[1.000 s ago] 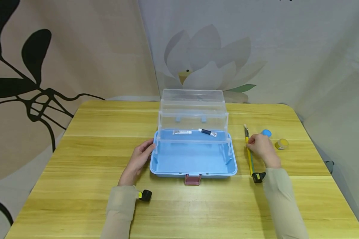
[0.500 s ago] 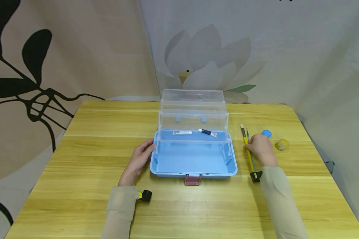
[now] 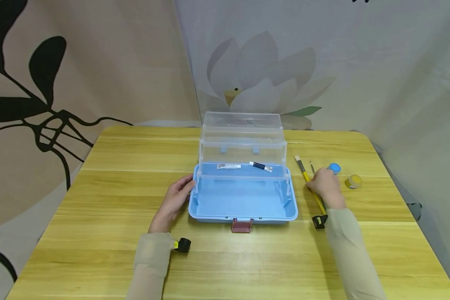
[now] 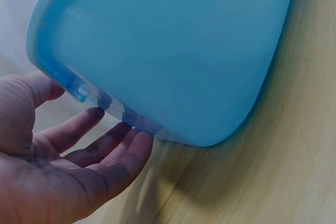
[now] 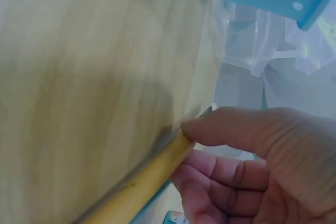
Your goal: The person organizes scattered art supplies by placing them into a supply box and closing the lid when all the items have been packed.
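Observation:
An open light-blue storage box (image 3: 243, 200) with a raised clear folding tray lid (image 3: 243, 137) stands mid-table. My left hand (image 3: 174, 202) holds its left end, thumb at the rim and fingertips on the outer wall, as the left wrist view shows. To the right of the box, my right hand (image 3: 327, 187) pinches a flat paintbrush with a yellow handle (image 5: 139, 187) between thumb and fingers. The brush slants, bristles toward the box. Beside it lies a thinner paintbrush (image 3: 312, 167), mostly hidden by the hand. A white paint tube (image 3: 228, 166) and a dark-blue paint tube (image 3: 260, 166) rest in the tray.
Past the right hand are a blue-capped jar (image 3: 334, 168) and a yellow paint jar (image 3: 353, 181). The box's brownish-red latch (image 3: 241, 226) hangs at its front. All stands on a wooden table (image 3: 97, 200) with patterned cloth (image 3: 135, 62) behind.
The yellow paintbrush has swung its bristle end leftward toward the box, away from the thin brush. My right hand has shifted slightly left; my left hand stays put.

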### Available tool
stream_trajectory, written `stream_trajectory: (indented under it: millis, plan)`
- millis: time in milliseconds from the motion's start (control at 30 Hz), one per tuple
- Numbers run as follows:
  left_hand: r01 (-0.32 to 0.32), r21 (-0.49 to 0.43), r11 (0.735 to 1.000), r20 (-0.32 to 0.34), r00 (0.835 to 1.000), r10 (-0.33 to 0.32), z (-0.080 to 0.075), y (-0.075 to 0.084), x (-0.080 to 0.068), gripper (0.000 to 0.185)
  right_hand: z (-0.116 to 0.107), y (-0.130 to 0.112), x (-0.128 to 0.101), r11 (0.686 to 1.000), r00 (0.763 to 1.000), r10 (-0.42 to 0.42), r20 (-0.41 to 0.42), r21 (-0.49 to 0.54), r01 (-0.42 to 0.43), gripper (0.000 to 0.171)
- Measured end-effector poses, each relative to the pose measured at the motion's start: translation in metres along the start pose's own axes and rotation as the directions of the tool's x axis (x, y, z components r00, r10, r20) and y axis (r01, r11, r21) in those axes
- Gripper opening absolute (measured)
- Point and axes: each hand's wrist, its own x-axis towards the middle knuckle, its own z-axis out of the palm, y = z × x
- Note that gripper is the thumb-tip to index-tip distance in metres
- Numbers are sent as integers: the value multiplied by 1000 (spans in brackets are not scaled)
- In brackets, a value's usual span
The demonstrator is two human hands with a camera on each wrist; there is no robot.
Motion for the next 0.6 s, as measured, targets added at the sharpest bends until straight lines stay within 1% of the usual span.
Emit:
stream_trajectory:
  millis: [67,167,267,433,533,600]
  plan:
    - [-4,-6,1000,5,1000,4,0,0,0,45,-2,0,-1,1000,1000,-9,-13,8,10,41]
    - [-8,-12,1000,8,1000,8,0,0,0,45,-7,-3,-4,998,998,-44,-41,30,46,42]
    - [-10,-14,1000,8,1000,10,-1,-1,0,45,-16,-7,-6,995,994,-87,-74,33,89,37]
    - [-14,-12,1000,13,1000,14,-1,-1,0,46,-35,-16,-6,991,983,-132,-128,-9,132,22]
    - [-19,-12,1000,14,1000,19,-1,-2,1,45,-46,-22,-4,986,971,-168,-167,-23,167,20]
    - [-22,-11,1000,17,1000,22,-1,-2,1,45,-52,-25,-2,980,961,-198,-193,-38,195,25]
